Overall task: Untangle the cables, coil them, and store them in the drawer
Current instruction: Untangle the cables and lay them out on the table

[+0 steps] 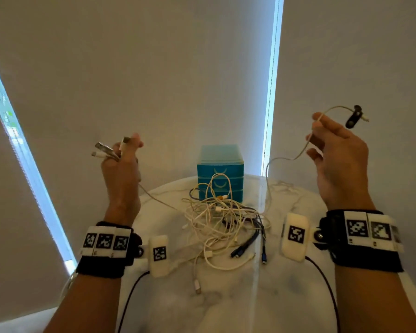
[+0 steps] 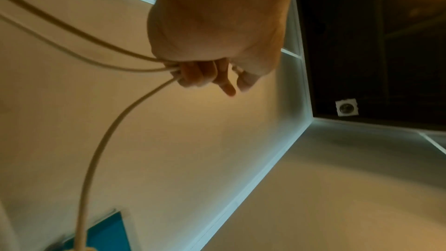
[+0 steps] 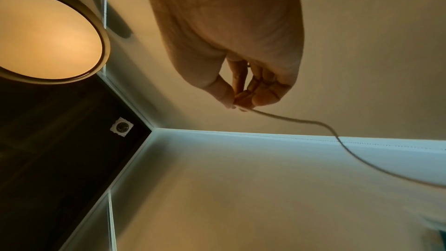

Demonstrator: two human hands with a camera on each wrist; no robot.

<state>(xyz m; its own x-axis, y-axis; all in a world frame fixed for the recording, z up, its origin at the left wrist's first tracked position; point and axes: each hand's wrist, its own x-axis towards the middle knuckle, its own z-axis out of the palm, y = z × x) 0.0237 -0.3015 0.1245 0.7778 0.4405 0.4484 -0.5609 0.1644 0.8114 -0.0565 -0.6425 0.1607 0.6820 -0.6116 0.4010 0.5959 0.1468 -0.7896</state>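
A tangled pile of white, blue and black cables [image 1: 226, 222] lies on the round marble table [image 1: 286, 284] in front of a small blue drawer unit [image 1: 220, 173], whose drawers look closed. My left hand [image 1: 121, 155] is raised at the left and grips several white cable ends [image 1: 106, 150] with their plugs sticking out; the cords [image 2: 101, 136] run down from the fist [image 2: 205, 72]. My right hand [image 1: 332, 145] is raised at the right and pinches a thin white cable [image 1: 286, 159] between thumb and fingers [image 3: 241, 98]. A black strap [image 1: 353, 116] hangs near that cable's free end.
Pale roller blinds [image 1: 154, 68] stand close behind the table, with bright gaps of window between them. The wrist views look upward at a round ceiling lamp [image 3: 46, 35] and a dark ceiling. Loose plugs [image 1: 250, 251] lie on the marble at the pile's near side.
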